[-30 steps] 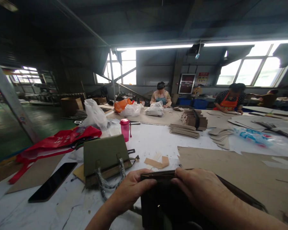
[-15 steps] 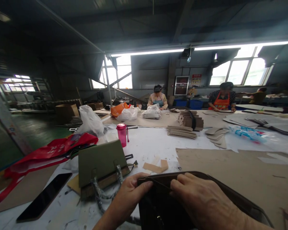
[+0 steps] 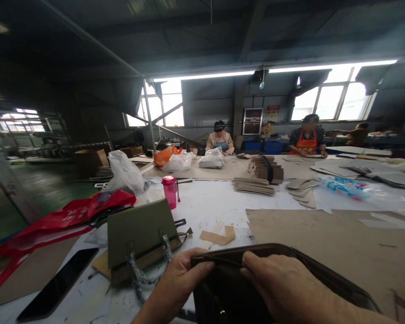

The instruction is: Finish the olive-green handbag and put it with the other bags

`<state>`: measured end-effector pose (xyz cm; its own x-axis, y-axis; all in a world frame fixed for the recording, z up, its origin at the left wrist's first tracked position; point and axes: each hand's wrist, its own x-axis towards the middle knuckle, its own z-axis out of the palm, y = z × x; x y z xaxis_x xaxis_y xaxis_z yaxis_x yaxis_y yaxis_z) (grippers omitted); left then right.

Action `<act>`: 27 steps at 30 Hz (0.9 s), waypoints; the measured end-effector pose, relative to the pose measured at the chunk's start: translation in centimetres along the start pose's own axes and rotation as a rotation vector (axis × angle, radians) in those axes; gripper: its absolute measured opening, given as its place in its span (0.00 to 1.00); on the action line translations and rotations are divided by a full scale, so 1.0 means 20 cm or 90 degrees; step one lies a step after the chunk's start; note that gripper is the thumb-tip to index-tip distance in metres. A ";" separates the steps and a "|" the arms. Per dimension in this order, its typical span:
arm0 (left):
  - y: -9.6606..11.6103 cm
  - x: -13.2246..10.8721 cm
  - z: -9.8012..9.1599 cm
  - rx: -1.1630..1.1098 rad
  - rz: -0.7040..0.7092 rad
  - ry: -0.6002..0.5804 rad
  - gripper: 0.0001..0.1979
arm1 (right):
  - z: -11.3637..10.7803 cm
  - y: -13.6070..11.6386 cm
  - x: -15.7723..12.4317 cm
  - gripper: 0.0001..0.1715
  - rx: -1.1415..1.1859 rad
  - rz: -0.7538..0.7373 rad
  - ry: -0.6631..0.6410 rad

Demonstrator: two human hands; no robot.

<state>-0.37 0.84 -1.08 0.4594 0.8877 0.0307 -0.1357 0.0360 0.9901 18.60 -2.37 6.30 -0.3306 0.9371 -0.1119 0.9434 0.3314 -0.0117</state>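
A dark bag [image 3: 227,288], its rim partly open toward me, fills the lower middle of the view. My left hand [image 3: 185,276] pinches its upper left corner, thumb on the near face and fingers behind. Over the rim reaches my right hand [image 3: 280,281], with fingers curled and closed on the edge of the opening; the fingertips are partly hidden. A small shiny metal fitting shows low on the bag's front. Just left of my left hand lies a green handbag [image 3: 141,231], its handles [image 3: 138,270] wrapped in clear film.
A black phone [image 3: 59,283] and red bag [image 3: 64,220] lie at left. Behind the handbag stands a pink bottle [image 3: 169,192]. Stacked brown pieces [image 3: 253,186] and a brown sheet [image 3: 310,238] are on the white table. Two people [image 3: 219,139] sit across; another is far right.
The view has shifted slightly. My right hand has moved a little along the rim, fingers still closed. My left hand keeps its grip on the corner.
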 end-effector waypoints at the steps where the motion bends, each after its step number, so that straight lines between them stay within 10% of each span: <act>1: 0.00 0.00 0.00 -0.002 -0.001 -0.001 0.20 | 0.01 0.01 0.01 0.12 -0.015 0.010 0.015; 27: 0.00 0.05 0.02 0.063 0.002 0.013 0.18 | -0.03 0.03 0.08 0.13 -0.071 0.057 0.025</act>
<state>0.53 1.58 -0.89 0.4406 0.8971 0.0328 -0.0494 -0.0123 0.9987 18.55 -0.55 6.61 -0.2474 0.9665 -0.0692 0.9613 0.2537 0.1076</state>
